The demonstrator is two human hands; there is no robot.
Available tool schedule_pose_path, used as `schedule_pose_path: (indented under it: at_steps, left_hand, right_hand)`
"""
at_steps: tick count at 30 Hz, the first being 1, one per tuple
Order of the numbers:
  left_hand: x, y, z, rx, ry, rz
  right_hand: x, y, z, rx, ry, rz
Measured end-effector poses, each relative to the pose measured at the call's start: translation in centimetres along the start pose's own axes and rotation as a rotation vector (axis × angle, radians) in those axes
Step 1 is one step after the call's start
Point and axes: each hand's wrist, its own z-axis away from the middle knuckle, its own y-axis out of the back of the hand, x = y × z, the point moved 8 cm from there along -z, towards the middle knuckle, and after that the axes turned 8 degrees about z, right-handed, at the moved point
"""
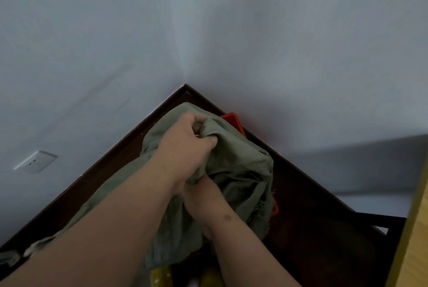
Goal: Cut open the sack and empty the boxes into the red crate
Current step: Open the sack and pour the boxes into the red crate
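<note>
The grey-green woven cloth sack (234, 171) lies bunched up on a dark brown table (324, 235) that is pushed into the far corner of two pale walls. The left hand (187, 145) is closed in a fist around a fold of cloth at the far, upper part of the sack and lifts it. The right hand (196, 196) is lower and nearer, just under the left wrist; it is half buried in the folds, so I cannot tell whether it grips the cloth or only presses it.

The red plastic crate (234, 120) stands behind and under the sack, on the right. Only one corner of its rim shows at the far side, and a small orange-red piece at the near right edge of the cloth. The sack is draped over it. No boxes can be seen, and no cutting tool is in view.

In my judgement the step in hand is the emptying: the sack is held over the crate, gripped high, to let the contents slide out. Whether boxes are still inside is not visible. The next move probably calls for lifting the gripped end higher and shaking, while the open mouth stays over the crate, so that nothing falls on the table.

On the left wall there is a white socket (36, 161), well apart from the work.
</note>
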Motion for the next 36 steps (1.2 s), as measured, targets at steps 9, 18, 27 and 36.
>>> schedule_pose_path:
  at_steps: [9, 18, 27, 36]
  left_hand:
    - [-13.8, 13.7, 2.0, 0.101, 0.486, -0.712]
    - [-15.5, 14.3, 4.1, 0.273, 0.715, 0.361]
    - [-2.0, 14.7, 2.4, 0.430, 0.115, 0.598]
    - [5.7, 10.3, 4.3, 0.292, -0.175, 0.451]
  right_hand:
    - [-0.4, 1.6, 0.0, 0.039, -0.051, -0.274]
    - [-0.7, 3.0, 0.3, 0.090, -0.106, -0.401]
    - [-6.5, 6.3, 4.2, 0.090, 0.096, 0.177]
    - [-10.4, 8.6, 7.3, 0.349, 0.097, 0.930]
